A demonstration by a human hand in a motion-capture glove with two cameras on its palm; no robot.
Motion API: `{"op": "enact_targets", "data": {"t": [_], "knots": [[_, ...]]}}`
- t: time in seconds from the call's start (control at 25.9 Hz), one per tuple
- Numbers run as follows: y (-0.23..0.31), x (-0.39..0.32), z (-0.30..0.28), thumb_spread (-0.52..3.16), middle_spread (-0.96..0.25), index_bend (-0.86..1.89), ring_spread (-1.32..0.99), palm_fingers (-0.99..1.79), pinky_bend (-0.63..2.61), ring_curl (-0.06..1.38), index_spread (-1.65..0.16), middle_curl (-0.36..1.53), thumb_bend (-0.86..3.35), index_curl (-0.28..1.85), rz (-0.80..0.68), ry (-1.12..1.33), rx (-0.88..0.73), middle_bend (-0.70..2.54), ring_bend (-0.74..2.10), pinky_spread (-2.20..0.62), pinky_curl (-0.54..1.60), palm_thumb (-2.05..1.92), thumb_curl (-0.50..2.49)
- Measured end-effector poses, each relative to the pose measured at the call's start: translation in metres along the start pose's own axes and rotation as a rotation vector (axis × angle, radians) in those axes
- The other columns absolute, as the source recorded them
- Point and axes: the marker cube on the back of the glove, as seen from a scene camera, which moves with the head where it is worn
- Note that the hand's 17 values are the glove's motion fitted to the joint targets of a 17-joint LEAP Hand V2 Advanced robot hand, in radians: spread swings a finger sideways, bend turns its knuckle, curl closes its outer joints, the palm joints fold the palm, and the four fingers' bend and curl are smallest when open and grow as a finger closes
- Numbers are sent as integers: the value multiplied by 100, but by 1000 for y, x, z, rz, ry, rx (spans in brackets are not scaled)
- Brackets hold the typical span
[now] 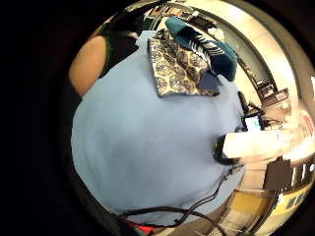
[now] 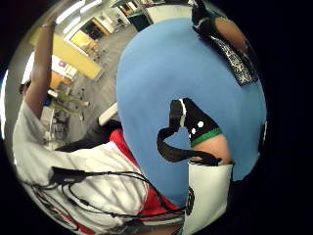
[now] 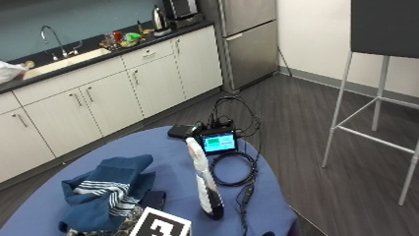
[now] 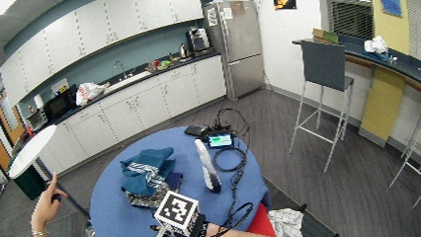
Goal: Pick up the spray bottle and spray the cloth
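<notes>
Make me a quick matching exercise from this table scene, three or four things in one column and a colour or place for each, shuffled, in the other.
Things:
1. spray bottle
2. teal cloth
3. small screen
4. table

Descriptions:
A. lit up green, at the table's far edge
B. round, covered in blue
C. white, standing upright near the table's middle
D. crumpled in a heap, with white stripes

Pairs: 1-C, 2-D, 3-A, 4-B
</notes>
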Motion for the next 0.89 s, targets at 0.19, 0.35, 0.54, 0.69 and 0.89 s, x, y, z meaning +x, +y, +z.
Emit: {"op": "enact_targets", "data": {"t": [0.19, 0.35, 0.54, 0.69, 0.89], "knots": [[-5, -2, 4, 62, -3, 31, 3, 60, 41, 9, -27, 14, 36, 18, 3, -14, -26, 30, 17, 12, 14, 59, 17], [-14, -3, 0, 78, -4, 30, 3, 58, 41, 11, -31, 18, 35, 23, -16, -10, -31, 29, 17, 15, 16, 61, 20], [-15, 1, -2, 90, -4, 28, 4, 57, 41, 12, -34, 21, 32, 26, -8, -10, -31, 28, 17, 17, 18, 63, 24], [-13, 7, -2, 96, -4, 27, 4, 57, 41, 12, -35, 23, 29, 28, 23, -15, -15, 27, 16, 18, 19, 65, 26], [-5, 11, -12, 101, -4, 27, 5, 57, 40, 13, -36, 25, 26, 30, 39, -28, 3, 26, 15, 18, 20, 66, 29]]}}
